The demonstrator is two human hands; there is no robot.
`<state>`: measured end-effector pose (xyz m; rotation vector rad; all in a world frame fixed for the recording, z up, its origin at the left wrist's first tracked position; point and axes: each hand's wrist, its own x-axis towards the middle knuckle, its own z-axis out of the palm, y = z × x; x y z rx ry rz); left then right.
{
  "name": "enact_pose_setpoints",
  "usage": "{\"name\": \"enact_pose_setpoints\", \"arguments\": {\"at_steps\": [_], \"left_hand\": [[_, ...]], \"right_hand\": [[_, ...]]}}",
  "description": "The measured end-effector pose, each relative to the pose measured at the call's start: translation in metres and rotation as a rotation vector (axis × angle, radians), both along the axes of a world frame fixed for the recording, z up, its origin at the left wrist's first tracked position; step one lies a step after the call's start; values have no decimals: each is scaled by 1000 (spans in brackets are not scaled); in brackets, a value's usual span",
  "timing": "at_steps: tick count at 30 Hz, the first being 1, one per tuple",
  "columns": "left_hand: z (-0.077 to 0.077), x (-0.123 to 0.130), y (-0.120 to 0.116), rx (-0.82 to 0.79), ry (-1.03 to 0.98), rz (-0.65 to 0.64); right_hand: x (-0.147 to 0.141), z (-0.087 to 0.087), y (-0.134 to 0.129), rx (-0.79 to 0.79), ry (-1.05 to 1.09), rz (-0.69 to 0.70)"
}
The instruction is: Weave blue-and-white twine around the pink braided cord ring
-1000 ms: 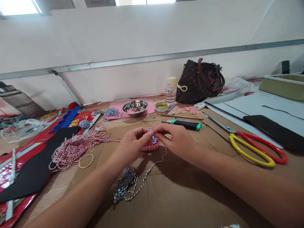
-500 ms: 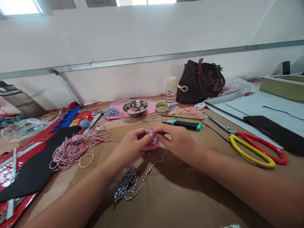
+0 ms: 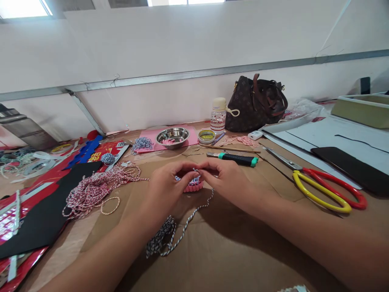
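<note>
Between my hands sits a small round pink-edged piece (image 3: 193, 187) with blue-and-white cord worked through it, low over the cardboard (image 3: 231, 251). My left hand (image 3: 174, 180) pinches the cord above it between thumb and forefinger. Meeting it there, my right hand (image 3: 220, 174) pinches the same cord, its fingertips touching the left ones. A black-and-white cord (image 3: 194, 213) trails from under my right hand to a loose bundle (image 3: 162, 235), partly covered by my left forearm. The fingers hide much of the pink piece.
Scissors (image 3: 322, 188) and a box cutter (image 3: 234, 158) lie to the right. Left is a heap of red-and-white cord (image 3: 91, 190). Behind stand a metal bowl (image 3: 172, 138) with pink bits, a small tin (image 3: 206, 136), a bottle (image 3: 218, 115) and a handbag (image 3: 257, 105).
My left hand has turned and shifted slightly, its fingers curling over the pink piece. Both hands' fingertips have come together on the cord. The things around them stay put.
</note>
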<state>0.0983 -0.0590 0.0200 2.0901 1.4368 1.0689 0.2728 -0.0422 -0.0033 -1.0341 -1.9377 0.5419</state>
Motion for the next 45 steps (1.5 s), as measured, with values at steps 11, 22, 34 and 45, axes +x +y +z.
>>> {"name": "enact_pose_setpoints", "arguments": {"at_steps": [11, 22, 34, 45], "left_hand": [[-2, -3, 2, 6, 82, -8], [-9, -9, 16, -273, -196, -214], [-7, -7, 14, -347, -302, -184], [-13, -8, 14, -394, -342, -181]], "right_hand": [[-1, -4, 1, -5, 63, 11], [-1, -6, 4, 79, 66, 63], [7, -7, 8, 434, -130, 98], [9, -6, 2, 478, -340, -2]]}}
